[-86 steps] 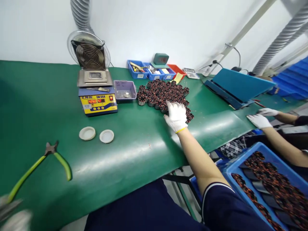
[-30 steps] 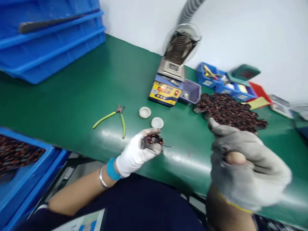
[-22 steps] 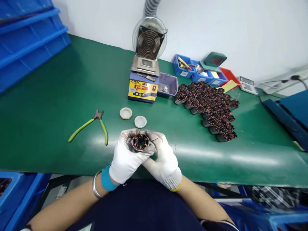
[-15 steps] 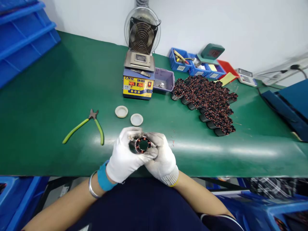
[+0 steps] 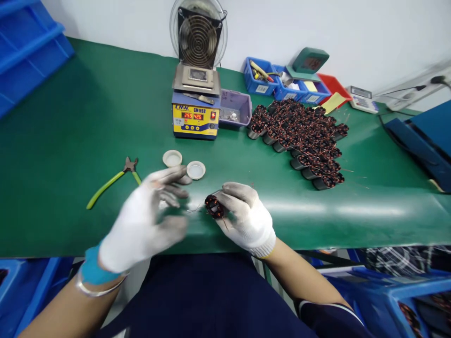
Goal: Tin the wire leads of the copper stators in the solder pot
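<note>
My right hand, in a white glove with greyed fingertips, grips a small motor stator wound with copper wire. Thin wire ends stick out from the stator to the left and below. Apart from it, on the left, my gloved left hand is held in the air with its fingers spread, somewhat blurred and with nothing visible in them. Its fingertips are just in front of two small white dishes. Beside that hand lie green-handled cutting pliers, partly hidden behind it.
A solder pot with a fan behind it stands at the back. To its right are a purple bin, blue bins and a red bin. Many wound stators cluster on the green table. Blue crates rise far left.
My left hand has let go of the stator and moved left, its fingers opening. My right hand keeps the stator, now tilted and shifted slightly right. The view has shifted a little.
</note>
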`<action>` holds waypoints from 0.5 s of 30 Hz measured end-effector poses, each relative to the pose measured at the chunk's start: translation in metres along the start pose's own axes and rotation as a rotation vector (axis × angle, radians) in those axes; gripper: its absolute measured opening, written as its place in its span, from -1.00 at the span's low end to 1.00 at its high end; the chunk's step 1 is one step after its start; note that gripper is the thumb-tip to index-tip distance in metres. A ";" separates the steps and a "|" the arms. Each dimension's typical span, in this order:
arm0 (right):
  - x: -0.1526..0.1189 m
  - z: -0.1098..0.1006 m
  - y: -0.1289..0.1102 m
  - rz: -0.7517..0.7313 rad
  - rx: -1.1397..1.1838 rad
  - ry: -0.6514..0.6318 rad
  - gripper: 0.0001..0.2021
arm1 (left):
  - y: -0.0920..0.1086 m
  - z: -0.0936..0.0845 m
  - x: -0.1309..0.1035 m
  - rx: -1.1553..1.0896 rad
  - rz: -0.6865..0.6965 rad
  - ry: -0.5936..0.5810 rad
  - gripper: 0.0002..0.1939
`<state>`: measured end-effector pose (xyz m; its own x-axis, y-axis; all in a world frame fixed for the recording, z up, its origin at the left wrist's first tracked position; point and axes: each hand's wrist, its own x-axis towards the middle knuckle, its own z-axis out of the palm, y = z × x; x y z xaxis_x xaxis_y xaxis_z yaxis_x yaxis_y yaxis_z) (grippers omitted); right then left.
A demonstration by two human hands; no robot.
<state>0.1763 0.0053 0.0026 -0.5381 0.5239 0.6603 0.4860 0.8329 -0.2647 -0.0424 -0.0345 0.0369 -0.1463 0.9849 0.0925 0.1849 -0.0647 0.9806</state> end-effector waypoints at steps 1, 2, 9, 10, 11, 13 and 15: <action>0.001 0.000 0.000 -0.017 -0.003 -0.005 -0.60 | -0.001 0.007 0.004 0.118 -0.023 -0.074 -0.63; 0.002 -0.001 0.000 -0.020 0.002 -0.016 -0.61 | -0.002 0.012 0.007 0.230 -0.027 -0.170 -0.76; 0.006 -0.019 0.006 0.074 0.015 -0.005 -0.60 | -0.010 -0.002 0.002 -0.102 -0.087 -0.491 -0.81; 0.007 -0.019 0.006 0.061 0.010 0.001 -0.60 | -0.011 0.000 0.002 -0.142 -0.085 -0.355 -0.84; 0.008 -0.018 0.005 0.046 0.006 0.002 -0.60 | -0.012 0.005 0.004 -0.135 -0.092 -0.243 -0.82; 0.009 -0.015 0.003 0.024 0.004 0.005 -0.60 | -0.013 0.018 0.006 -0.055 -0.135 -0.214 -0.79; 0.009 -0.012 0.000 0.028 0.011 0.001 -0.60 | -0.010 0.027 0.007 -0.033 -0.169 -0.271 -0.83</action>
<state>0.1796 0.0082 0.0166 -0.5241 0.5465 0.6532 0.4932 0.8200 -0.2904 -0.0194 -0.0225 0.0227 0.0928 0.9887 -0.1174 0.1476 0.1029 0.9837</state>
